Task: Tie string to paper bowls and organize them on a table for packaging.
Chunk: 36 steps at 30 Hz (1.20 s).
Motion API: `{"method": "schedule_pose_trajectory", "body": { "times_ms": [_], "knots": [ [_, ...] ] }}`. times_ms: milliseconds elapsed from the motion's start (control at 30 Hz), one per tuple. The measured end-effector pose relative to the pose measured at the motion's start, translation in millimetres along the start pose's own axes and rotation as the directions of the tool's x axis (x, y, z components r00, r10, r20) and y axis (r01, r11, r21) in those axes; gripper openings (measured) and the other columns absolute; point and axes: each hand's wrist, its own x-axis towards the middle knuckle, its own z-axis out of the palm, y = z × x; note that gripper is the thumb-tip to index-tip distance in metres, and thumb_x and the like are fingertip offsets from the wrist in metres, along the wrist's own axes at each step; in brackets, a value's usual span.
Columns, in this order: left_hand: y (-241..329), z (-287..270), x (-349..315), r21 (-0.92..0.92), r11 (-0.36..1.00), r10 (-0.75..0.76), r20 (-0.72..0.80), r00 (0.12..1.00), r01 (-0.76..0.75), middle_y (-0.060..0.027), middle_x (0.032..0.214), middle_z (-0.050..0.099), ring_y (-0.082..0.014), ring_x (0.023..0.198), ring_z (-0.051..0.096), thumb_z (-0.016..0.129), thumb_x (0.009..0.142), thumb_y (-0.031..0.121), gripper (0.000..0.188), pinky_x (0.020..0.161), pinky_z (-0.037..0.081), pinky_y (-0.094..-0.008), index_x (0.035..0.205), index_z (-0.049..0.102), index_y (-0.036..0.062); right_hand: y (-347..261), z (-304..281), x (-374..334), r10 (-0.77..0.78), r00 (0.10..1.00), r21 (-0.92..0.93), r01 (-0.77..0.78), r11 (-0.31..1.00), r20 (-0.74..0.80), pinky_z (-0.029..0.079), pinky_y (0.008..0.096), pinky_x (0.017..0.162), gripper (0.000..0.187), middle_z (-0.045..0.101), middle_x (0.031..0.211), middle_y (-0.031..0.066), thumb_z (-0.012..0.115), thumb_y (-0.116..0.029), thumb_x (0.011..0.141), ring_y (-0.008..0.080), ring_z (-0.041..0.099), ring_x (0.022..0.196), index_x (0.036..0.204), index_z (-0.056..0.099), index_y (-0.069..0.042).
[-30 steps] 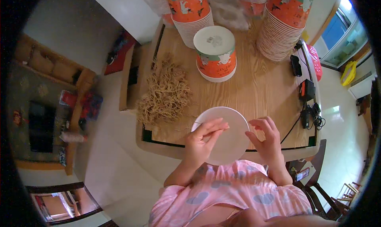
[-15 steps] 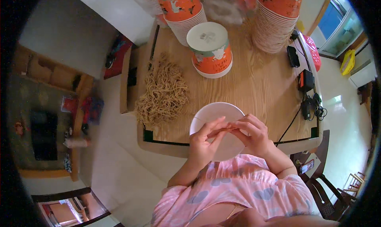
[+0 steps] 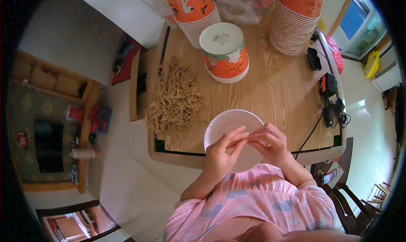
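A white-lined paper bucket [image 3: 228, 119] faces me with its open mouth at the table's near edge, against my body. Over that mouth, my left hand [image 3: 226, 147] and my right hand [image 3: 270, 142] meet fingertip to fingertip, both pinched on a thin piece of twine [image 3: 218, 129]. One strand runs out leftward from my left hand across the bucket's rim; the part between the fingers is mostly hidden. To the left lies a loose, tangled heap of tan twine [image 3: 175, 100]. Beyond the bucket, an orange and green paper bucket [image 3: 226, 56] stands upside down.
Tall stacks of nested orange buckets stand at the back left [image 3: 196, 24] and back right [image 3: 296, 28]. Along the right edge lie a black tray-like object [image 3: 314, 59] and a black power adapter [image 3: 328, 84] with coiled cable. An opened cardboard box [image 3: 137, 89] adjoins the table's left side.
My hands stay together over the bucket, with fingers shifted slightly and the left fingertips closer to the right ones. The whole view has moved a little.
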Motion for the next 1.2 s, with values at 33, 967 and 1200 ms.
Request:
{"method": "schedule_pose_trajectory", "body": {
  "times_ms": [33, 967, 1200],
  "knots": [
    [0, 0, 0, 0.0, 1.0, -0.001, -0.003, 1.0, 0.001, -0.0117, 0.099, 0.065, -0.0163, 0.092, 0.062, 0.061, 0.079, -0.005, 0.037, 0.079, 0.051, -0.0272, 0.115, 0.053, 0.0029, 0, -1, -1, -0.001, 1.0, 0.002, 0.001, 1.0, 0.002, 0.046, 0.0294, 0.059, 0.022, 0.062, 0.079, 0.0084, 0.074, -0.002, 0.065, 0.0209, 0.059, 0.07, 0.084, 0.062, -0.003],
    [-8, 10, 51, 0.563, 0.653, 0.37, 0.346, 0.862, -0.506, -0.0067, 0.075, 0.052, -0.0234, 0.076, 0.053, 0.064, 0.072, 0.006, 0.007, 0.066, 0.045, -0.0349, 0.073, 0.057, 0.005, 44, 5, -25, 0.581, 0.811, 0.325, -0.533, 0.782, -0.069, 0.046, 0.0264, 0.067, 0.011, 0.062, 0.083, 0.0083, 0.051, -0.006, 0.088, 0.0138, 0.057, 0.073, 0.095, 0.057, 0.001],
    [-14, 15, 54, 0.6, 0.622, 0.364, 0.347, 0.864, -0.503, -0.0073, 0.073, 0.054, -0.0258, 0.072, 0.055, 0.066, 0.068, 0.006, 0.009, 0.063, 0.045, -0.0373, 0.073, 0.058, 0.0057, 43, 4, -27, 0.574, 0.819, 0.282, -0.545, 0.789, -0.022, 0.046, 0.0261, 0.067, 0.011, 0.062, 0.081, 0.0068, 0.054, -0.005, 0.087, 0.012, 0.057, 0.074, 0.094, 0.06, -0.001]
  ]
}}
